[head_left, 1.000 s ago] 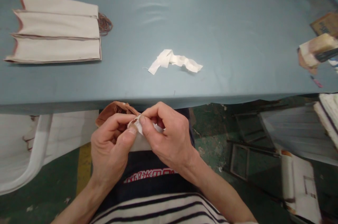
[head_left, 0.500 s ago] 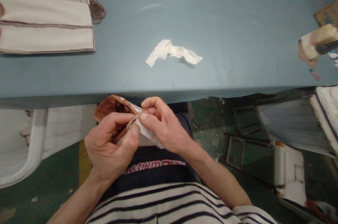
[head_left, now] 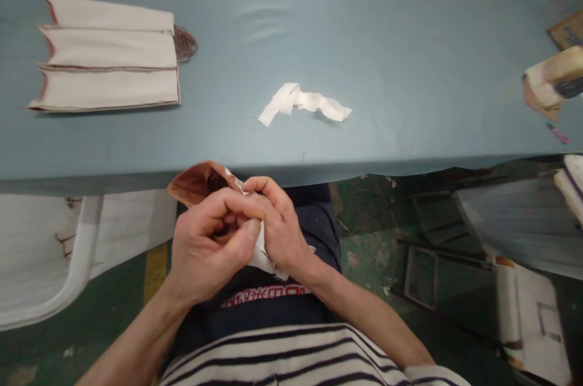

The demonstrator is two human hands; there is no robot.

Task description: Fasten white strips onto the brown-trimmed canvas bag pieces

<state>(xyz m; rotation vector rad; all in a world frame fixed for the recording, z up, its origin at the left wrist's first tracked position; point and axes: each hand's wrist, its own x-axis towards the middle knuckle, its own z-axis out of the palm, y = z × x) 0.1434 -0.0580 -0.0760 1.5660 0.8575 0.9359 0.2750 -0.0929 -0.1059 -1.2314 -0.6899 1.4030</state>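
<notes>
In front of my waist, just below the table edge, is a brown-and-white bag (head_left: 194, 182), its brown inner side showing at the upper left. A white part of it hangs under my hands. My right hand (head_left: 280, 225) is closed on the bag's edge, thumb and fingers gripping it. My left hand (head_left: 216, 240) is closed in a pinch, thumb against forefinger, right beside the right thumb. Whatever sits between those left fingertips is hidden. On the table ahead lies a crumpled white strip (head_left: 291, 99).
Flat cream bags (head_left: 112, 49) with brown edges and cords (head_left: 185, 44) lie at the table's left. A blue-green cloth (head_left: 387, 58) covers the table. At the far right sit a cream-and-brown object (head_left: 553, 79) and a small pink item (head_left: 558, 133). A white curved frame (head_left: 86, 252) stands lower left.
My left hand has moved right along the bag's edge, its pinch now against the right hand. The right hand has turned slightly. The view has shifted, showing more of the table's left and far side.
</notes>
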